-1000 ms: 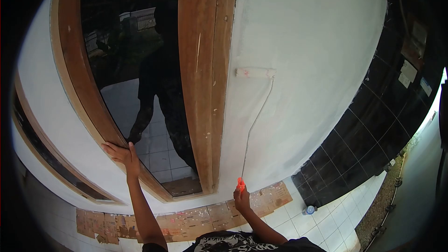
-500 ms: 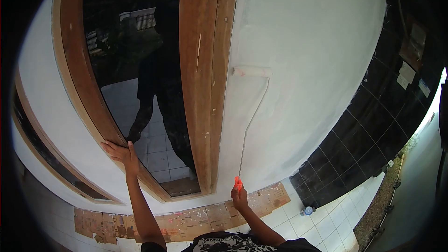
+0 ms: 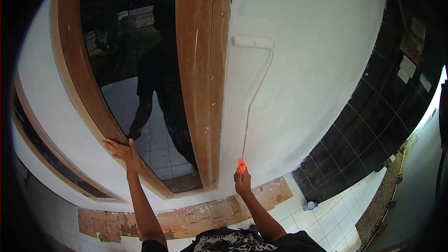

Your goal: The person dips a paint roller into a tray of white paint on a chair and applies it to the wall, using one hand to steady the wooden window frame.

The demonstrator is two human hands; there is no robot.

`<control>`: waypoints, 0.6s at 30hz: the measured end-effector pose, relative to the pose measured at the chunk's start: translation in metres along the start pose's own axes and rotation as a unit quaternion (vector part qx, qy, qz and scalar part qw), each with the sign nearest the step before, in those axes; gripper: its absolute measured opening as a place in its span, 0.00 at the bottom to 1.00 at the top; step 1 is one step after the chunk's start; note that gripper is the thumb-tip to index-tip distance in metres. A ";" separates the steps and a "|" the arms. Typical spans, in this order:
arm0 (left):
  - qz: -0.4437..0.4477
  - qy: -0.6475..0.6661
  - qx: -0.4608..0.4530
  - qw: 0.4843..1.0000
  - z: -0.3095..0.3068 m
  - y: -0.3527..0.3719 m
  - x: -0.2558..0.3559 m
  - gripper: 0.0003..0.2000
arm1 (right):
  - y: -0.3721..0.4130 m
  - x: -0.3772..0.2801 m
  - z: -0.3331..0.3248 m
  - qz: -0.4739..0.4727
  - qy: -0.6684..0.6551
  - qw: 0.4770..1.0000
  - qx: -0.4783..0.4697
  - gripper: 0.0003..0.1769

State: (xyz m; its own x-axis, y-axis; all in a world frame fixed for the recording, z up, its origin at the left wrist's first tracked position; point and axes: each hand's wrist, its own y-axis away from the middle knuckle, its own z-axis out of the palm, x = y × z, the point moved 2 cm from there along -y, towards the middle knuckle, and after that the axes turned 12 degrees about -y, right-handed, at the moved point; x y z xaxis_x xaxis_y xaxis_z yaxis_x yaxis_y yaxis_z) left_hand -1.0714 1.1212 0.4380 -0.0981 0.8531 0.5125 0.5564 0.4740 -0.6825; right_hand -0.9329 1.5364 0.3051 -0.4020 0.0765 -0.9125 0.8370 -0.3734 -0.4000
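My right hand point(image 3: 242, 182) grips the orange handle point(image 3: 241, 165) of a long-armed paint roller. Its white sleeve point(image 3: 253, 42) lies flat against the white wall point(image 3: 308, 65), just right of the wooden window frame point(image 3: 200, 79). My left hand point(image 3: 120, 150) rests with spread fingers on the lower left edge of that wooden frame. The dark window glass point(image 3: 135, 65) between the frame's sides mirrors a standing figure.
Cardboard sheets point(image 3: 186, 217) spattered with paint lie on the white tiled floor along the wall's foot. A small bottle point(image 3: 308, 206) stands on the tiles at the right. Black wall tiles point(image 3: 373, 126) begin right of the white wall. A second window point(image 3: 42, 154) sits at far left.
The roller sleeve has travelled up the wall beside the frame, and my right hand has risen a little with the handle. My left hand has stayed on the frame.
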 end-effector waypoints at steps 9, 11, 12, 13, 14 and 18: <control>0.015 -0.001 -0.012 1.000 -0.001 0.002 0.000 0.48 | 0.024 0.005 0.006 0.040 0.003 0.999 0.007 0.32; 0.011 -0.001 -0.015 1.000 -0.002 0.001 0.001 0.47 | -0.011 -0.017 0.010 0.023 -0.027 0.999 0.006 0.31; 0.015 -0.002 -0.016 1.000 -0.002 0.001 0.001 0.47 | -0.025 -0.026 0.010 0.025 -0.029 0.999 0.009 0.31; 0.017 0.003 -0.014 1.000 -0.001 0.001 0.000 0.47 | -0.036 -0.035 0.010 0.017 -0.040 0.999 0.003 0.31; 0.017 0.009 -0.011 1.000 -0.001 0.001 -0.001 0.47 | -0.040 -0.039 0.010 0.008 -0.049 0.999 -0.004 0.31; 0.013 0.010 -0.001 1.000 0.004 0.001 -0.005 0.49 | -0.016 -0.015 0.008 -0.001 -0.048 0.999 0.012 0.32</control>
State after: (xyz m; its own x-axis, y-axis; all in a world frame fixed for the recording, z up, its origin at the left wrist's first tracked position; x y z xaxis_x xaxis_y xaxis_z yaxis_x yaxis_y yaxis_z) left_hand -1.0734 1.1181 0.4333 -0.0664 0.8605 0.5052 0.5603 0.4511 -0.6947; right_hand -0.9433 1.5341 0.3257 -0.4380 -0.0125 -0.8989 0.8276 -0.3960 -0.3977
